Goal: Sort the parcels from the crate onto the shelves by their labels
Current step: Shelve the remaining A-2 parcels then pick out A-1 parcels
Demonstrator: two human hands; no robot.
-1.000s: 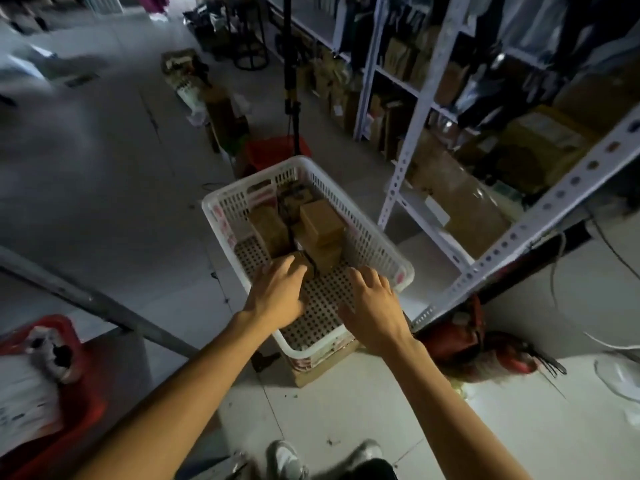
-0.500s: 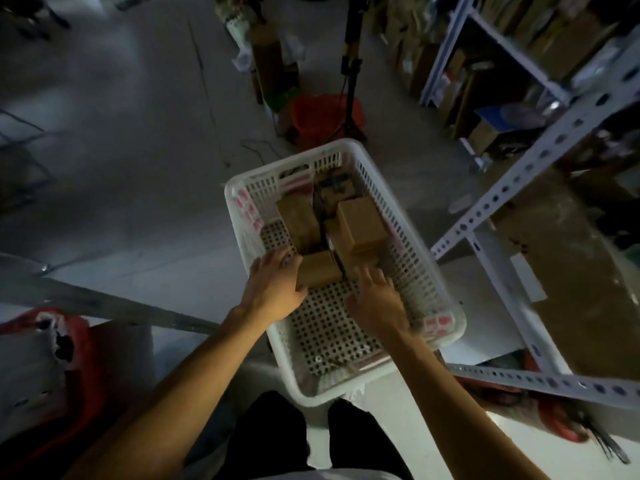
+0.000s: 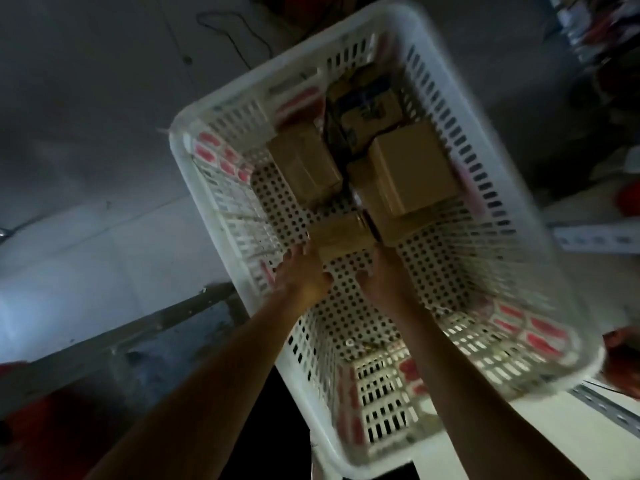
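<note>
Parcels lie in the white crate (image 3: 221, 216), and both hands are down inside it at the nearest one, a small brown parcel (image 3: 341, 237) on the perforated floor. It sits just ahead of the fingertips, between the two hands, with its long side running across from hand to hand. The left hand (image 3: 303, 277) has its fingers against the parcel's left end; the right hand (image 3: 384, 275) has its fingers at the right end. Both seem to press or clasp it from the sides, but the blur keeps me from telling whether the fingers curl round it. Neither hand is nearer; they flank it evenly. Beyond the fingertips stand a box (image 3: 304, 164) to the left, a bigger box (image 3: 412, 171) to the right, and a dark printed one (image 3: 367, 105) at the far wall. I would guess a straight lift between the palms comes next.
</note>
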